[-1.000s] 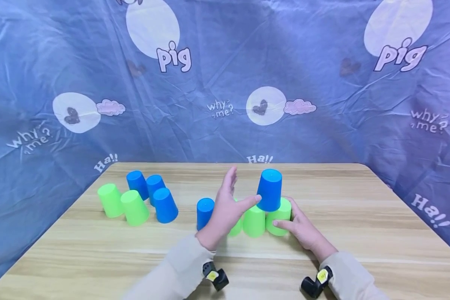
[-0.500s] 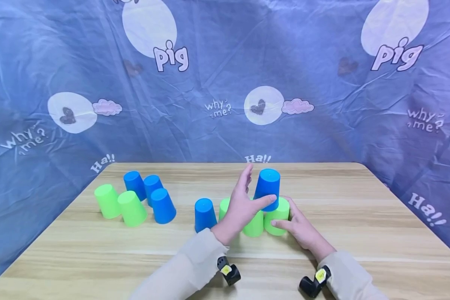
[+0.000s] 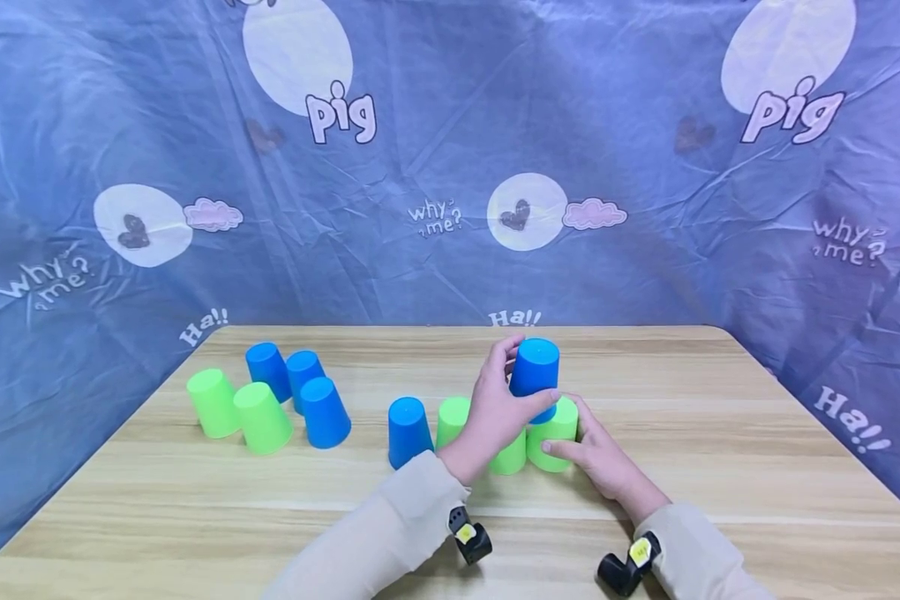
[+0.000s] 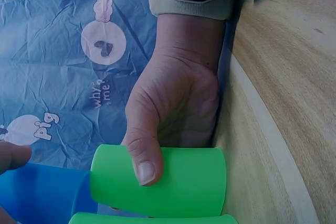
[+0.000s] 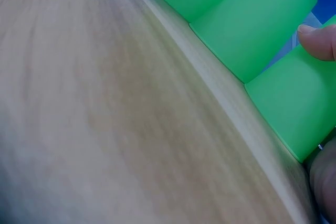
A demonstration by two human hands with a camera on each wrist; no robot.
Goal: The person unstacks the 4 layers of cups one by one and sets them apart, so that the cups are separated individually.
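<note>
With the left hand [image 3: 495,414] curled round the upper blue cup [image 3: 536,373], which straddles the middle green cup [image 3: 509,457] and right green cup [image 3: 555,435] on the desk [image 3: 720,442], and the right hand [image 3: 610,463] gripping the latter, an uneven tug could topple it.

Room lies left of the row-end blue cup [image 3: 408,432]; rightward, green cups [image 3: 451,419] seemingly block.

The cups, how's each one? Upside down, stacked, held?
Top blue cup, upside down, stacked, held by left grip
Right green cup, upside down, held by right grip
Middle green cup, upside down, partly hidden
Row's left green cup, upside down, unheld
Lone blue cup, upside down, unheld
Far-left green cups, upside down, unheld
Far-left blue cups, upside down, unheld
</note>
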